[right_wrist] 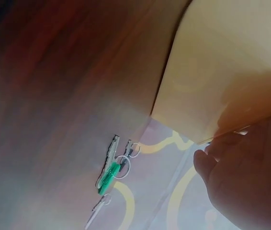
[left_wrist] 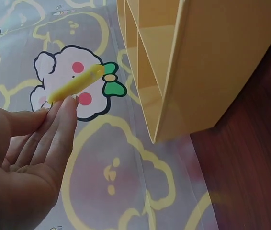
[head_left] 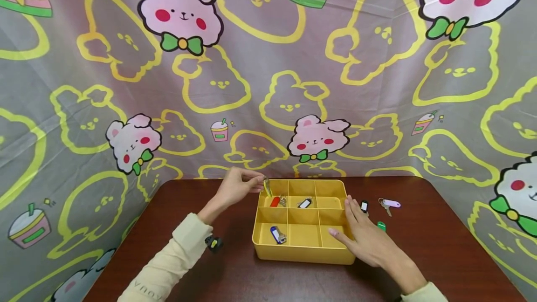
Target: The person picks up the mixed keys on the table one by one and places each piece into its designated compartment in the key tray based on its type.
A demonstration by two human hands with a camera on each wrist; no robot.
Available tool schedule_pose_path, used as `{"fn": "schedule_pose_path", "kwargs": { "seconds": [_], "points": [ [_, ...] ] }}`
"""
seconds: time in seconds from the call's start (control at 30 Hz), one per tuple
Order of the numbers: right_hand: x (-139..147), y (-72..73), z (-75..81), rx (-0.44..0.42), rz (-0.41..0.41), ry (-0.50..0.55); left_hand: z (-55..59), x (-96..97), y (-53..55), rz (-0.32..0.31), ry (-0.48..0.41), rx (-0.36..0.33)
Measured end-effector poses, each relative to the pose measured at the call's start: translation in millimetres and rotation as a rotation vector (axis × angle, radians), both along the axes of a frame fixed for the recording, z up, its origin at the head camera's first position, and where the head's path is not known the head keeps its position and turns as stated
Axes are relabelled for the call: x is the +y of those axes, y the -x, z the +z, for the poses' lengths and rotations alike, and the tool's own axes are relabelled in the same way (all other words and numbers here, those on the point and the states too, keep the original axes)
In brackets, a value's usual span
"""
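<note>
Left hand [head_left: 236,187] pinched yellow tag [left_wrist: 77,85] by key end, likely so tag hung free above back-left part of yellow organizer [head_left: 304,253]. Right hand [head_left: 370,241] lay straight-fingered against right side, gripping nothing, apparently steadying.

In the head view, the right hand [head_left: 367,241] hides the green tag's [head_left: 381,226] keys, and labels on the tags are too small to read. The box [left_wrist: 207,72] runs past the left wrist view's top edge; the left hand [left_wrist: 30,167] is cut off at the left. Seen from the right wrist, the right hand is dark and blurred.
</note>
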State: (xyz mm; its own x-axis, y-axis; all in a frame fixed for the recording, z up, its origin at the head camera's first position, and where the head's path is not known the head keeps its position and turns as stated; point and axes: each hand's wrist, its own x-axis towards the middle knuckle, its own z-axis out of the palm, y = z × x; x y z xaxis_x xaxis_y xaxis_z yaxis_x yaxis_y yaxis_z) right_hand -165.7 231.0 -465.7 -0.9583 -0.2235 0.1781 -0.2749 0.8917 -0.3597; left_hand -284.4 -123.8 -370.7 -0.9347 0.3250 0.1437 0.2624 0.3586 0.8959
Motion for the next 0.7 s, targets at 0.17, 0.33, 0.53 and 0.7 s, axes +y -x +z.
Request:
{"fn": "schedule_pose_path", "kwargs": {
  "seconds": [0.17, 0.33, 0.53, 0.7],
  "points": [
    [-1, 0.4, 0.0, -0.005, -0.005, 0.008, 1.6, 5.7, 0.1, -0.025, 0.003, -0.004],
    [-1, 1.3, 0.6, -0.005, -0.007, 0.0, 3.1, 11.1, 0.2, -0.043, -0.006, 0.005],
    [-1, 1.2, 2.3, -0.017, -0.008, -0.004, 5.0, 16.6, -1.1, -0.044, -0.001, -0.006],
    [-1, 0.9, 1.8, -0.014, -0.008, -0.006, 7.1, 22.4, -3.2, -0.048, 0.007, -0.022]
  ]
}}
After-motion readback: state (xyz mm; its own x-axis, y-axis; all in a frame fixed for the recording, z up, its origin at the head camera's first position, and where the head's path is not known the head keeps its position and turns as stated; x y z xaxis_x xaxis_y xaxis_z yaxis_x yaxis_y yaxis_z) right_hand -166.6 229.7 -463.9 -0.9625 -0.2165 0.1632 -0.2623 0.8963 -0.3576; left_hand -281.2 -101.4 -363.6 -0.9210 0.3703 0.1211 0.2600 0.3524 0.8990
